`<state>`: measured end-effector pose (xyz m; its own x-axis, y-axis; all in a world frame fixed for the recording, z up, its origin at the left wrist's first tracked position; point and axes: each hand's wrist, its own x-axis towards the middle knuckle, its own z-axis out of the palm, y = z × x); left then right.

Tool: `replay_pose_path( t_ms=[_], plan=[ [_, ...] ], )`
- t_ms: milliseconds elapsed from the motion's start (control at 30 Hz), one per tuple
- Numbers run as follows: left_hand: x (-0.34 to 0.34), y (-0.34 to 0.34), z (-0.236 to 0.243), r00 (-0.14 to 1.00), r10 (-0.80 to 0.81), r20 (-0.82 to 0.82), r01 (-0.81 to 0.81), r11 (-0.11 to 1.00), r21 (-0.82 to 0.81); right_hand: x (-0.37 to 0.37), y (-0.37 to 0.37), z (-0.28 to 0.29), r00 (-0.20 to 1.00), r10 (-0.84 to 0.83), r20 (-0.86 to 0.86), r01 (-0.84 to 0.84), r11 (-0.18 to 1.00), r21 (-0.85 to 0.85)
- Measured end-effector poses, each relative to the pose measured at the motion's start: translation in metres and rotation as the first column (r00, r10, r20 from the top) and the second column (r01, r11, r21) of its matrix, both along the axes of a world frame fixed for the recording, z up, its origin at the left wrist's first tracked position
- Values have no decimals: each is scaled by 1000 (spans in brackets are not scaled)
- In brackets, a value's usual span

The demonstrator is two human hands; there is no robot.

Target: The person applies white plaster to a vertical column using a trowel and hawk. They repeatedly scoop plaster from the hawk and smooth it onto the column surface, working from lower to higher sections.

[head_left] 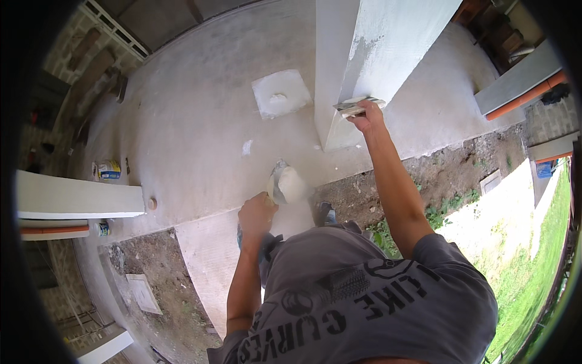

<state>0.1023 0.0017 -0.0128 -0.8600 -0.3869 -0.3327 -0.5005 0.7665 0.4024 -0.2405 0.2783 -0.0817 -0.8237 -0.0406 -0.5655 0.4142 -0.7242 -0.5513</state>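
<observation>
in the head view, a smooth, pale grey concrete floor [206,121] spreads around a square white column [400,45], with a strip of rough brown soil [442,159] along its edge and bright grass [536,285] at lower right. the right hand [368,118] has its fingers clamped on a flat trowel [345,110], whose thin blade lies against the column's lower face, below a ragged grey patch [364,54]. the left hand [257,212], nearer the body, has its fingers closed round a tool [279,165] heaped with a rounded mound of soft white paste [293,185]. a pale square board [267,104] with a small white lump lies on the floor beyond. the paste hides most of the left tool's shape; the right trowel's handle is covered by the hand. the column's top is cut off, and dark objects at upper right are hard to make out.
</observation>
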Motion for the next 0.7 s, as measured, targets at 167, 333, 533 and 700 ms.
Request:
replay_pose_path(
  t_ms=[167,333,533,700],
  plan=[
    [-8,-9,-19,988,-110,-104,113,993,23,-1,2,190,971,-99,-216,115,991,64],
    [-38,-3,-12,971,-190,-143,195,980,24,15,1,309,888,-77,-454,135,986,97],
    [-80,12,28,920,-267,-287,276,961,-8,143,0,237,651,293,-701,59,901,431],
    [-98,22,50,910,-255,-328,254,966,-46,220,18,158,149,918,-368,482,258,837]
  ],
)
